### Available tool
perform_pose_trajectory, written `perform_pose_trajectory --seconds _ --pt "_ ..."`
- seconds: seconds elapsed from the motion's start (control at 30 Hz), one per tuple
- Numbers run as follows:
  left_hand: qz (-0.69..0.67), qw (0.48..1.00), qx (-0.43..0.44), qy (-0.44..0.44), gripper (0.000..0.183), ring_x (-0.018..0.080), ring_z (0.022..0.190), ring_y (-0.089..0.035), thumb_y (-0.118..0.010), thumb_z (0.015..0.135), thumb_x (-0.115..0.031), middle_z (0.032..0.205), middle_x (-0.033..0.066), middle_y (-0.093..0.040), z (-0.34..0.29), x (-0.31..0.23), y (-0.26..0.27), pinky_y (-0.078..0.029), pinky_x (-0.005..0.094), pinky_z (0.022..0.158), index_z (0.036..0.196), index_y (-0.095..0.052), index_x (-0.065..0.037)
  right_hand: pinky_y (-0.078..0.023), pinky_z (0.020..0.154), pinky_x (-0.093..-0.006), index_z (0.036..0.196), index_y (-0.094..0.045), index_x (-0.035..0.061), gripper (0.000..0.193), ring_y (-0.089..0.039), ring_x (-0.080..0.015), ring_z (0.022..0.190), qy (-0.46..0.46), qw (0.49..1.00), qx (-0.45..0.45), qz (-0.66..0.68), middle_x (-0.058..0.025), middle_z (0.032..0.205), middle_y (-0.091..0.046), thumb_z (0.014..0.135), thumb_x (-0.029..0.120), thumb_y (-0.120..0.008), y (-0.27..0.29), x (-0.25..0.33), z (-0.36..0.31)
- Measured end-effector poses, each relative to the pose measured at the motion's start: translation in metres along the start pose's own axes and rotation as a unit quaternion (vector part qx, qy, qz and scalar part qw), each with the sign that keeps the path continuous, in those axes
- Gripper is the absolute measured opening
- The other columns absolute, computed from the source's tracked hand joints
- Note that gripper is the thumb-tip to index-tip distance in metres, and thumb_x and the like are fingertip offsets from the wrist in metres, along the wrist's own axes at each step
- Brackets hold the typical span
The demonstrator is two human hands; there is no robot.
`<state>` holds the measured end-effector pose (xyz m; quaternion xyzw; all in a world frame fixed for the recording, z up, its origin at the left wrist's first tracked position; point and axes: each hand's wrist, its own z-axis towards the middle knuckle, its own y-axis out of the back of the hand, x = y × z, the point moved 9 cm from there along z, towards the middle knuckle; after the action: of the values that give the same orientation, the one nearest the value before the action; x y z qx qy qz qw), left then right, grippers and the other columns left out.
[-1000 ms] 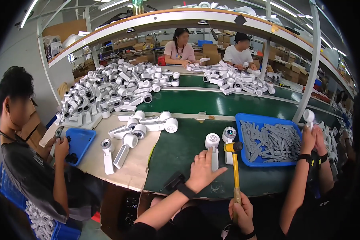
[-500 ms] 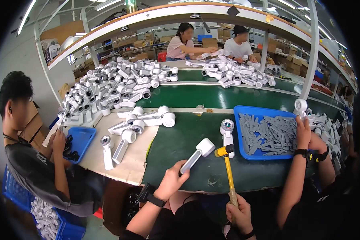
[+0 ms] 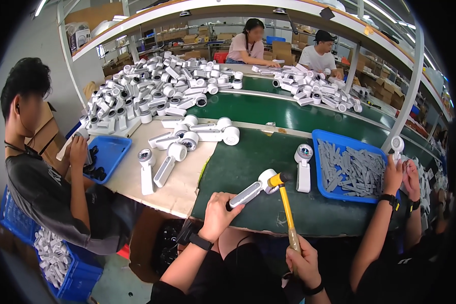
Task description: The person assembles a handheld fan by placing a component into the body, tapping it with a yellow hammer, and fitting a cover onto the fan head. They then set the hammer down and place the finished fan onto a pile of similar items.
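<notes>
My left hand point(image 3: 219, 215) is closed round the handle end of a white handheld fan point(image 3: 247, 195) with a grey strip along its handle. The fan is tilted low over the green mat, its round head to the upper right. My right hand point(image 3: 303, 257) grips the lower handle of a mallet point(image 3: 288, 210) with a yellow shaft and a yellow-and-black head. The mallet head overlaps the right side of the fan's head and appears to touch it. Another white fan point(image 3: 303, 172) lies to the right, its round display face up.
A blue tray point(image 3: 335, 195) of grey strips stands at the right, beside a co-worker's hands point(image 3: 394, 175) holding a fan. Several fans point(image 3: 176, 154) lie on cardboard at the left, with a large pile point(image 3: 152, 86) behind. Another person sits at the left by a blue tray point(image 3: 117, 158).
The mallet head has moved from beside the held fan onto its head. The whole view has shifted slightly. At the right, the co-worker's second hand has come up near their fan.
</notes>
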<state>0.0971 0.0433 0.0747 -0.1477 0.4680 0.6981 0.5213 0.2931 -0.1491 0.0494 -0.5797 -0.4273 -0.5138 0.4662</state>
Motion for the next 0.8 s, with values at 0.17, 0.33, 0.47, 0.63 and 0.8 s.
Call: perform_pose_trajectory --seconds 0.17,0.33,0.47,0.63,0.8 --pt "0.082 0.996 -0.017 0.000 0.030 0.0329 0.087 -0.059 -0.085 0.069 -0.017 0.086 0.0139 -0.066 -0.008 0.004 0.001 -0.048 0.0422 0.079 0.092 -0.072 -0.002 -0.040 0.047 -0.0186 0.140 -0.047 -0.0014 0.052 -0.050 -0.0041 0.054 -0.006 0.992 0.026 -0.123 0.0004 0.074 -0.057 0.090 0.002 -0.060 -0.003 0.015 0.002" --pt "0.097 0.995 -0.020 -0.009 0.029 0.0309 0.090 -0.058 -0.084 0.069 -0.021 0.087 0.0108 -0.065 -0.006 0.002 0.002 -0.045 0.0406 0.080 0.090 -0.073 -0.005 -0.041 0.049 -0.0192 0.139 -0.049 0.0002 0.049 -0.051 -0.0039 0.055 0.031 0.989 0.031 -0.138 0.0009 0.075 -0.057 0.091 0.002 -0.060 -0.009 0.024 0.011" --pt "0.106 0.994 -0.024 -0.008 0.029 0.0312 0.088 -0.057 -0.085 0.068 -0.021 0.083 0.0108 -0.064 -0.007 0.001 0.003 -0.046 0.0422 0.077 0.087 -0.073 -0.004 -0.041 0.051 -0.0206 0.139 -0.048 0.0004 0.049 -0.050 -0.0048 0.056 0.122 0.957 0.055 -0.255 0.0006 0.074 -0.055 0.092 0.003 -0.061 -0.018 0.040 0.017" --pt "0.104 0.994 -0.037 -0.004 0.028 0.0300 0.088 -0.057 -0.085 0.068 -0.021 0.083 0.0092 -0.064 -0.009 0.001 0.002 -0.044 0.0409 0.078 0.088 -0.073 -0.005 -0.042 0.052 -0.0212 0.138 -0.049 0.0003 0.048 -0.051 -0.0051 0.057 0.147 0.952 0.032 -0.266 -0.0002 0.076 -0.055 0.092 0.003 -0.061 -0.018 0.048 0.015" --pt "0.105 0.994 -0.028 0.010 0.027 0.0287 0.091 -0.057 -0.085 0.069 -0.024 0.086 0.0075 -0.064 -0.010 0.005 0.001 -0.043 0.0395 0.079 0.089 -0.074 -0.008 -0.042 0.054 -0.0216 0.138 -0.050 0.0000 0.048 -0.052 -0.0068 0.059 0.177 0.936 0.020 -0.305 -0.0034 0.082 -0.058 0.091 0.001 -0.060 -0.021 0.060 0.012"
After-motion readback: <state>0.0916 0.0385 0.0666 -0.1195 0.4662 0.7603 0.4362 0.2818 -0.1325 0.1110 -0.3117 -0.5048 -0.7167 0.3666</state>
